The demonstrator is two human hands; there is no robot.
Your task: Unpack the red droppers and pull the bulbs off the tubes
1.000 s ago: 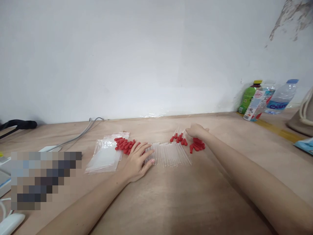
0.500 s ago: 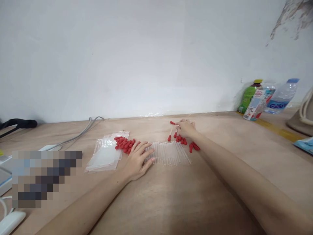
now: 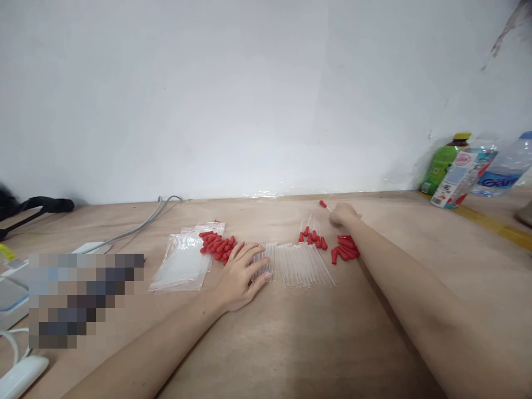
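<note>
My left hand (image 3: 245, 274) lies flat with its fingers spread, resting over the left end of a row of clear thin tubes (image 3: 301, 265). Beside its fingertips is a heap of red rubber bulbs (image 3: 215, 244), partly covered by the hand. Beyond the tubes, my right hand (image 3: 346, 215) is closed on a dropper (image 3: 323, 204), whose red bulb points left; the fingers hide the rest of its tube. Several droppers with red bulbs (image 3: 315, 237) lie on the table to the left of that hand. More loose red bulbs (image 3: 346, 249) sit just below the right wrist.
Clear zip bags (image 3: 183, 263) lie left of the bulb heap. A grey cable (image 3: 141, 224) runs across the back left, near a white device (image 3: 25, 371). At the back right stand a green bottle (image 3: 443, 166), a tilted carton (image 3: 459, 177) and a water bottle (image 3: 505, 172) against the wall.
My right hand has moved right, away from the group of droppers, with the dropper in its fingers. My left hand stays on the tubes. The view has turned slightly left.
</note>
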